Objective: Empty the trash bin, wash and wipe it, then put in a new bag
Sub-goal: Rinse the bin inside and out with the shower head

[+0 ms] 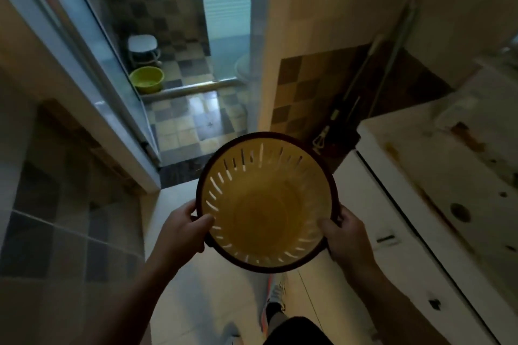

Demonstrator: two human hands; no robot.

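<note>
I carry a round yellow trash bin (pixel 266 204) with a dark brown rim and slotted walls, held upright in front of me above the floor. Its inside is bare, with no bag and no trash in it. My left hand (pixel 185 230) grips the rim on the left, thumb hooked inside. On the right side my right hand (pixel 344 235) grips the rim the same way.
Ahead, an open glass door (pixel 92 70) leads into a tiled bathroom with a green basin (pixel 146 79) and a white stool (pixel 143 47) on the floor. A white cabinet and counter (pixel 437 176) run along the right. Mop handles (pixel 372 75) lean in the corner.
</note>
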